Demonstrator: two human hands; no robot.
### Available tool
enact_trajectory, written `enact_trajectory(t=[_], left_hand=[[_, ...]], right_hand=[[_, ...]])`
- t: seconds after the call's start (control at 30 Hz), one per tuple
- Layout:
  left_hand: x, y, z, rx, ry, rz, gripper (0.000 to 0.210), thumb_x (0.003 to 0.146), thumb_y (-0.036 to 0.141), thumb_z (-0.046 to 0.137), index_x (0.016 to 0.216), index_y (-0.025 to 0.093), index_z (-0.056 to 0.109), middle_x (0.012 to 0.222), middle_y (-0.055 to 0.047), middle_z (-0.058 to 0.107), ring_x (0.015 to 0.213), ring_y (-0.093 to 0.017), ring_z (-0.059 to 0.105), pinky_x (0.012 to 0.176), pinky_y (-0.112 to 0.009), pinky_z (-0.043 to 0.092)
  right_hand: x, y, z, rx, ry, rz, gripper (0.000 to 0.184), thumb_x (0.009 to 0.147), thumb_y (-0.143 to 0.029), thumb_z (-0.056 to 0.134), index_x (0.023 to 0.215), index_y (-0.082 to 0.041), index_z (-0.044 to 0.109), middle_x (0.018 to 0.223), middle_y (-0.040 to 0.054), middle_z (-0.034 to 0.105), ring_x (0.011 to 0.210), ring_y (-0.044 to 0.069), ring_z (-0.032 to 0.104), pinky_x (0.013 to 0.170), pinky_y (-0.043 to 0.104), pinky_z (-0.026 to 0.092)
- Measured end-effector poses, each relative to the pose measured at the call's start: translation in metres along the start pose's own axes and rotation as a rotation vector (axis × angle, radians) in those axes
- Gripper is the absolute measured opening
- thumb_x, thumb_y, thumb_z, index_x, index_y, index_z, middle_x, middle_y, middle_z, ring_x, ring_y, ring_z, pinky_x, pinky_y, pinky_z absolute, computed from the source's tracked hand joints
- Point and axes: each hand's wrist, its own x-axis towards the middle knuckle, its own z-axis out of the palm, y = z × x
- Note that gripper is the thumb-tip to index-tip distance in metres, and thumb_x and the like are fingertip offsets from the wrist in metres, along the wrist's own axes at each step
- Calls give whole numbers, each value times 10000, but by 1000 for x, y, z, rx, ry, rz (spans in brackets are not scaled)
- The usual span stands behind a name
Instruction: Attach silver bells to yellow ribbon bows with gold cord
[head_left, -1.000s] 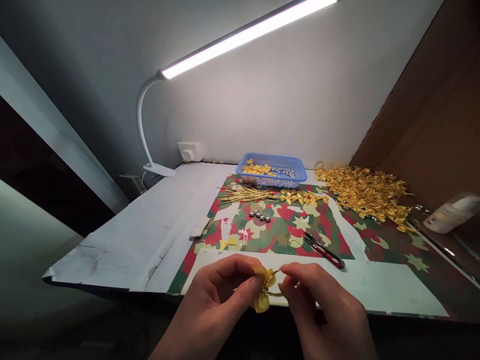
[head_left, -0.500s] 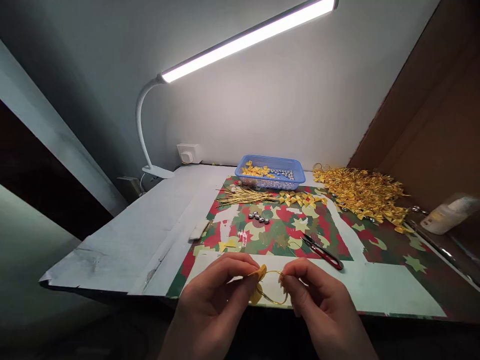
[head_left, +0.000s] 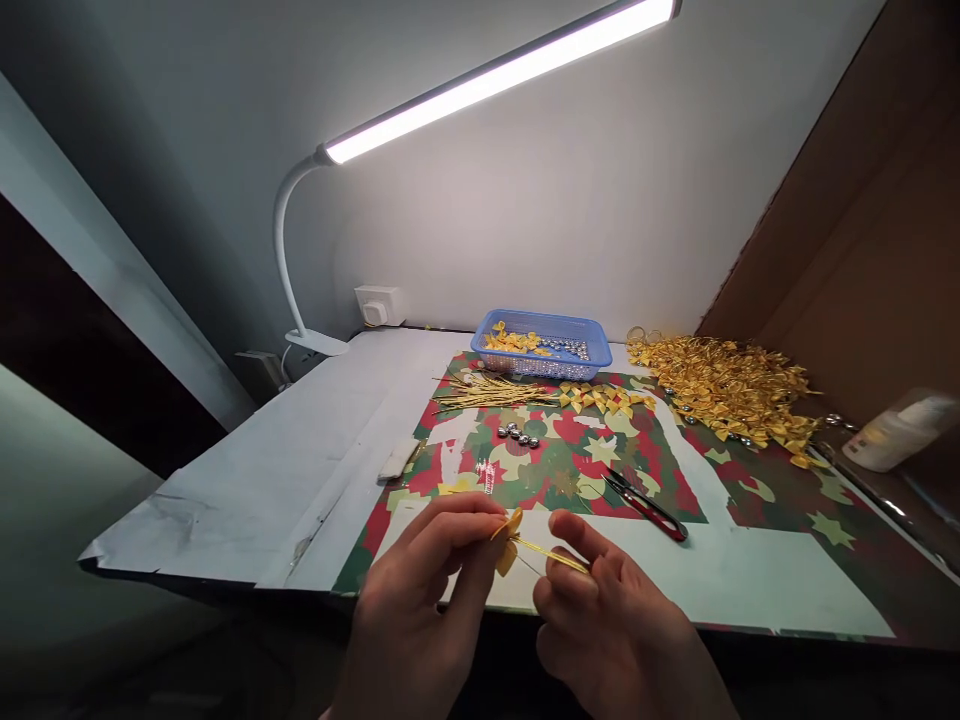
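Between the thumb and fingers of my left hand (head_left: 424, 580) is a small yellow bow (head_left: 507, 550), pinched at its middle. A doubled gold cord (head_left: 551, 552) runs from the bow to my right hand (head_left: 619, 610), whose curled fingers hold the cord taut. My right thumb and index finger stand raised over it. A thin thread-like end hangs below the cord near the bow. Beyond my right hand lie the thread snips (head_left: 649, 510) with red handles. Several silver bells (head_left: 517, 436) sit on the patterned sheet ahead.
A blue basket (head_left: 596, 335) with yellow bows and silver bells stands by the wall. Gold cords (head_left: 491, 393) and loose bows (head_left: 607, 400) lie before it. At the right are a heap of finished-looking bows (head_left: 724, 385) and a white bottle (head_left: 892, 435). A lamp (head_left: 502, 82) hangs overhead.
The gold cord was a round open loop between both hands; now it is pulled straight. My right hand has turned and its thumb has lifted. My left hand keeps the bow.
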Motion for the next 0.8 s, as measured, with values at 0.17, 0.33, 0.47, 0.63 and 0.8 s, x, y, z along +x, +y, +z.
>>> enact_trajectory(t=[0.17, 0.33, 0.47, 0.63, 0.8], left_hand=[[-1, -1, 2, 65, 34, 9, 294, 871, 4, 607, 929, 286, 666, 990, 50, 683, 923, -108, 673, 781, -119, 567], [0, -6, 1, 53, 71, -32, 268, 865, 23, 629, 914, 281, 684, 962, 42, 694, 942, -124, 673, 745, -129, 584], [3, -10, 1, 98, 56, 11, 259, 867, 26, 624, 920, 273, 681, 962, 39, 698, 906, -121, 682, 701, -134, 593], [3, -12, 6, 255, 46, 132, 292, 867, 48, 642, 1065, 262, 653, 997, 27, 693, 847, -108, 709, 787, -160, 607], [-1, -11, 7, 383, 91, 391, 417, 862, -18, 595, 1188, 240, 622, 1043, -7, 717, 884, -122, 734, 838, -167, 608]], right_hand=[[3, 1, -2, -8, 120, -91, 376, 678, -248, 908, 1012, -194, 742, 735, -30, 592, 625, 53, 476, 574, 177, 395], [8, 1, -16, -389, 194, -318, 349, 784, -414, 817, 1072, -244, 714, 934, 24, 643, 597, 44, 470, 536, 171, 375], [8, -2, -20, -601, 175, -383, 383, 823, -516, 745, 1104, -261, 693, 969, 38, 636, 574, 53, 482, 504, 191, 369], [4, -2, -3, -709, 190, -327, 395, 788, -471, 795, 1066, -209, 694, 763, -9, 618, 532, 55, 469, 497, 197, 355], [1, -4, -4, -763, 118, -252, 471, 740, -552, 804, 1006, -180, 692, 695, -20, 597, 573, 79, 492, 587, 227, 405]])
